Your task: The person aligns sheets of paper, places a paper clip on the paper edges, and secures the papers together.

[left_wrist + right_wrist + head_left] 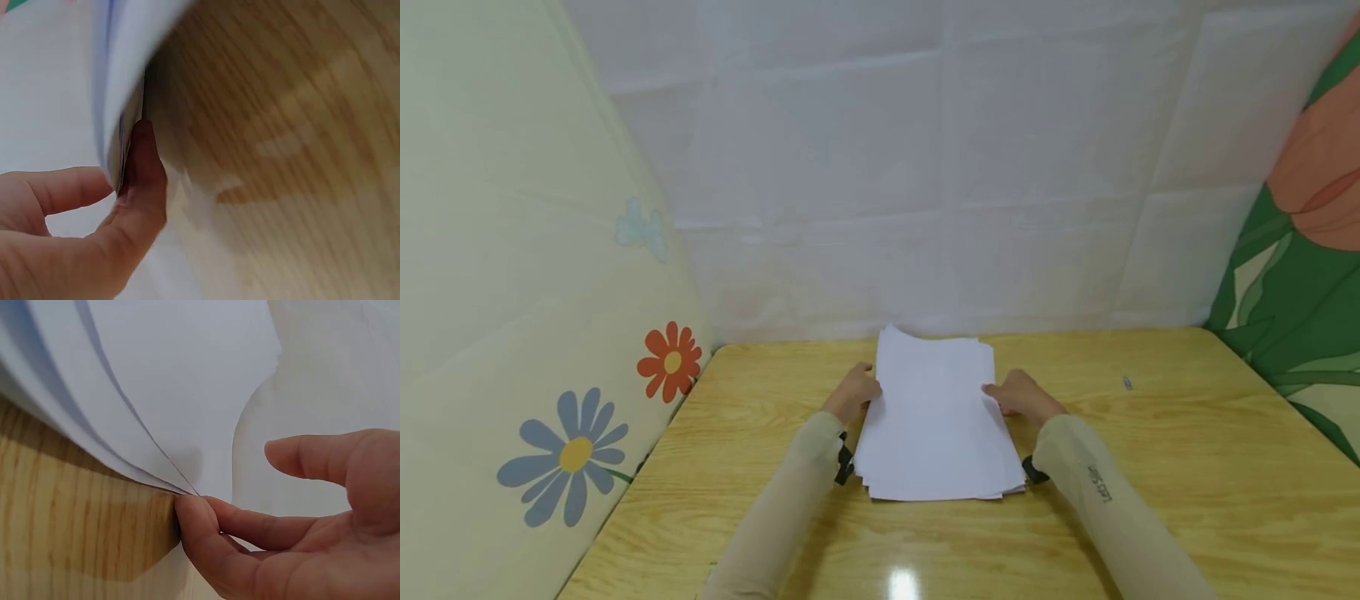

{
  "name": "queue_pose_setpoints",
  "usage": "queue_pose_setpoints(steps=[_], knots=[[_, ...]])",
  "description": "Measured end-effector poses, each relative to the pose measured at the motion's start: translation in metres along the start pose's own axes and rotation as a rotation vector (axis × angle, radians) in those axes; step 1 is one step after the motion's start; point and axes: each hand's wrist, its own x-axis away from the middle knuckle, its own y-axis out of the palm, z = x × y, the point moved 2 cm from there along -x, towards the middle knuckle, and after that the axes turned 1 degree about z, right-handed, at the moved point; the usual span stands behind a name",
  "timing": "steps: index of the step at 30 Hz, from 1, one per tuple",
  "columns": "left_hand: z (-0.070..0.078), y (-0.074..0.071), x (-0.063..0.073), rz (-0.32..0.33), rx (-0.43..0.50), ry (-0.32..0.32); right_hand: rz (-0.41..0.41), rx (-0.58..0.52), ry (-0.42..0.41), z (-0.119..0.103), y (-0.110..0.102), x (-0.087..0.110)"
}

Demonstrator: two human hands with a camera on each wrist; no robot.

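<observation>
A loosely squared stack of white paper sheets [936, 425] stands over the wooden table, a little tilted, its top left corner curling up. At its left edge my left hand [855, 393] pinches the stack, thumb on one face and fingers behind, as the left wrist view shows. Along the opposite edge, my right hand [1024, 396] touches the sheets with its fingertips [197, 512]. The right thumb [300, 455] is held apart from the paper in the right wrist view. Some sheet edges fan apart there and stick out unevenly at the bottom.
The yellowish wooden table [1187, 467] runs back to a creased white cloth [880, 167]. A flowered sheet [512, 292] hangs at the left, another printed sheet [1300, 308] at the right. A small label [1127, 383] lies on the table's right part.
</observation>
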Motion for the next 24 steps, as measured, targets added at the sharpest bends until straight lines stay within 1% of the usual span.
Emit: queue_pose_setpoints(steps=[2, 4, 8, 11, 14, 17, 20, 24], knots=[[0.000, 0.000, 0.001, 0.004, -0.010, -0.008, 0.005, -0.008, -0.019, 0.002, 0.000, 0.000], [0.000, 0.000, 0.002, 0.005, -0.021, 0.000, 0.012, -0.021, -0.033, 0.004, -0.001, 0.000], [-0.001, 0.000, 0.002, 0.022, 0.018, 0.051, 0.020, -0.013, -0.043, 0.006, -0.002, 0.002], [-0.001, 0.000, 0.003, 0.045, 0.052, 0.075, 0.025, 0.014, -0.059, 0.006, -0.004, 0.003], [-0.001, -0.001, 0.004, 0.061, 0.072, 0.079, 0.032, 0.034, -0.067, 0.006, -0.006, 0.004], [-0.001, -0.002, 0.004, 0.062, 0.087, 0.086, 0.034, 0.054, -0.070, 0.007, -0.007, 0.004], [-0.001, -0.002, 0.005, 0.058, 0.103, 0.090, 0.023, 0.036, -0.063, 0.009, -0.009, 0.004], [-0.001, -0.003, 0.007, 0.049, 0.140, 0.104, 0.001, -0.027, -0.056, 0.012, -0.009, 0.004]])
